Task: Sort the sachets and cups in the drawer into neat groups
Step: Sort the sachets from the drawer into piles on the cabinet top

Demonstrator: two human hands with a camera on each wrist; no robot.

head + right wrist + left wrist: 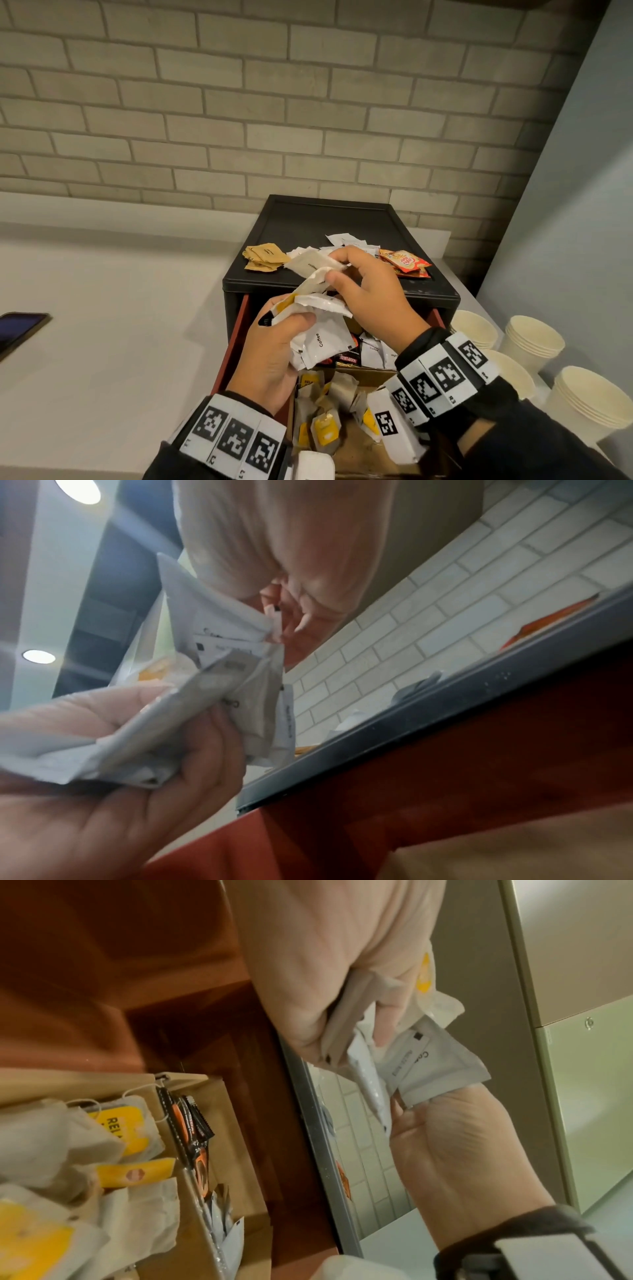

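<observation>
White paper sachets [317, 337] fill the left hand [274, 356], which grips a crumpled bundle of them above the open drawer [236, 346], one printed "Coffee". The right hand [373, 291] reaches in from the other side, thumb and fingers pinching a pale sachet [310, 263] at the top of that same bundle. From the left wrist view, the fingers [329, 993] curl round the packets against the palm.

Below the hands, the drawer's red-sided tray holds yellow-tagged tea bags [323, 428] in the near section and dark and white sachets [363, 349] farther back. On the black cabinet top [308, 219] lie 3 loose groups: brown sachets [265, 257] at left, white ones [346, 240] in the middle, red-orange creamer packets [406, 263] at right.

Stacks of cream paper cups [534, 339] stand on the counter [102, 308] just right of the cabinet. A dark phone [20, 329] lies well apart at the left edge.
</observation>
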